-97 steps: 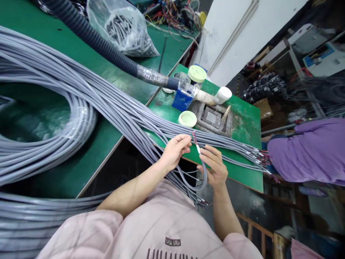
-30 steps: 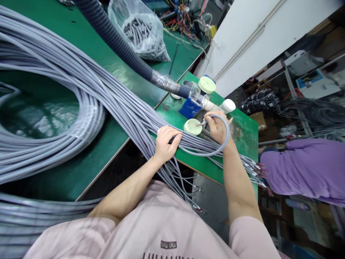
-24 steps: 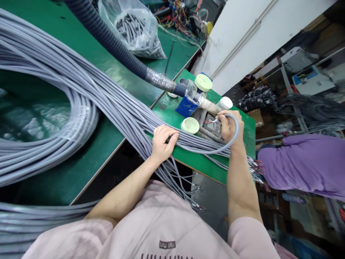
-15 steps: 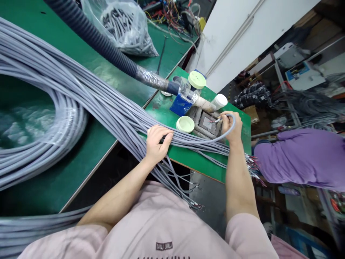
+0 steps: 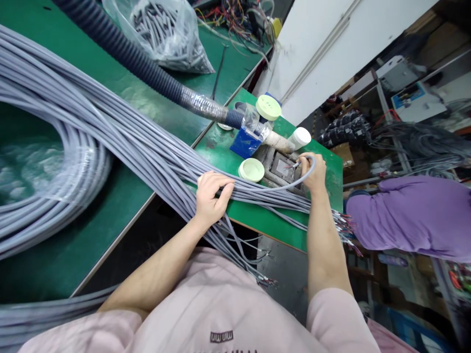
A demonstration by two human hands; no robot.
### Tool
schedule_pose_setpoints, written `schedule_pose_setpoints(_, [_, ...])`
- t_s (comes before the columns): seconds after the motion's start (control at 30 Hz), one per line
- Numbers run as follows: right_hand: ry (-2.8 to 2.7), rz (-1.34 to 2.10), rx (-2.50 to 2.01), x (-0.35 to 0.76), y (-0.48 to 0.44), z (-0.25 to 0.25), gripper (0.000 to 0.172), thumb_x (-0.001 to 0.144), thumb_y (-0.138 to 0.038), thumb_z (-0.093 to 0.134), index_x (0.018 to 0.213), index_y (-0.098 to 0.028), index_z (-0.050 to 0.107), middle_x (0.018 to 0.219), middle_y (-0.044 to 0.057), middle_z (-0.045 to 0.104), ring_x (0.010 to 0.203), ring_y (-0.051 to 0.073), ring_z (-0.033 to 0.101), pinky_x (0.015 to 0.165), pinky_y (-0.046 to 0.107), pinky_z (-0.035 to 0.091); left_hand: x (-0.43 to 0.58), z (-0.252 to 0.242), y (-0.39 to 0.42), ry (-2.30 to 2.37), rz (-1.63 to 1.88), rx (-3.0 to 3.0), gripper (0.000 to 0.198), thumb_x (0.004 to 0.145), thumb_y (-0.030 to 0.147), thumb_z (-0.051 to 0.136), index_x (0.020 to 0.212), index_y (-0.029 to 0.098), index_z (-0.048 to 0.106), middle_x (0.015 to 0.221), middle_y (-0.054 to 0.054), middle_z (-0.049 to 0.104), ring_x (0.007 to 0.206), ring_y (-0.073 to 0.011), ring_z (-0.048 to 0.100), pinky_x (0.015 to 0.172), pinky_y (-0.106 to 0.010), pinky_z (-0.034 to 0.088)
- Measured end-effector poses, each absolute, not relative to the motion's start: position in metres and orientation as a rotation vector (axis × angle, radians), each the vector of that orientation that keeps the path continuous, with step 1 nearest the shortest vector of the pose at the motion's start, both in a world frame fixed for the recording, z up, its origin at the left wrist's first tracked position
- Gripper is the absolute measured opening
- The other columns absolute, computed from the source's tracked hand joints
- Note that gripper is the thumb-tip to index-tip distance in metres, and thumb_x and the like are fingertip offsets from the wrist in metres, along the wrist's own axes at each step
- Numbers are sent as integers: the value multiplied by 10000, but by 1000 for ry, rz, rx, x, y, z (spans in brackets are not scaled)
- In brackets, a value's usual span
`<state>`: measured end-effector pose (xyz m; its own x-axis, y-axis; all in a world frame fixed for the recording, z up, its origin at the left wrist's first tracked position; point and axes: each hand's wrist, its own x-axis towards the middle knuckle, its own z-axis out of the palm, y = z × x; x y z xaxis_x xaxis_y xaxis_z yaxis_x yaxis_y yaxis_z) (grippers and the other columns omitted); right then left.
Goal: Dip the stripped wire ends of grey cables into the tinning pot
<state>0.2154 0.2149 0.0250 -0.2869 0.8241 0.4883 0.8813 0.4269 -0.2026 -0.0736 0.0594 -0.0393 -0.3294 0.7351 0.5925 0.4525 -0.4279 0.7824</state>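
My right hand is closed in a pinch on the end of one grey cable, which loops back toward the bundle. Its thin stripped wires point down over the silvery square surface of what looks like a solder pot. My left hand lies over the bundle of grey cables, fingers curled across the top and thumb on the near side. To the left of the pot sits an uncovered pale-green tub. Beyond my right wrist, the bundle's stripped coloured ends stick out past the table edge.
A dark corrugated hose with a pale nozzle reaches the pot beside a blue box. A lidded tub and white jar stand behind. A plastic bag of cable pieces lies farther back. A person in purple is at right.
The right hand and its cable end have shifted very slightly left and down, along with a small shift of the whole view. Both hands keep their places on the cables.
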Motion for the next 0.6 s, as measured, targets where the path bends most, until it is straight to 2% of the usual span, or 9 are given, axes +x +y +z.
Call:
schedule_pose_setpoints(0.33, [-2180, -152, -1438, 215, 219, 20, 216, 891, -326, 460, 816, -213, 628, 800, 59, 672, 800, 226, 575, 775, 379, 441, -74, -39, 59, 1536, 1828, 1668, 156, 892, 305, 545, 834, 223, 664, 827, -19, 720, 827, -178, 660, 947, -419, 442])
schedule_pose_setpoints(0.6, [-2099, -210, -1248, 193, 148, 56, 209, 926, -327, 468, 903, -235, 654, 902, 55, 698, 941, 231, 606, 891, 429, 452, -73, -37, 59, 1520, 1823, 1644, 178, 898, 323, 540, 814, 224, 662, 812, -15, 717, 810, -174, 653, 970, -429, 413])
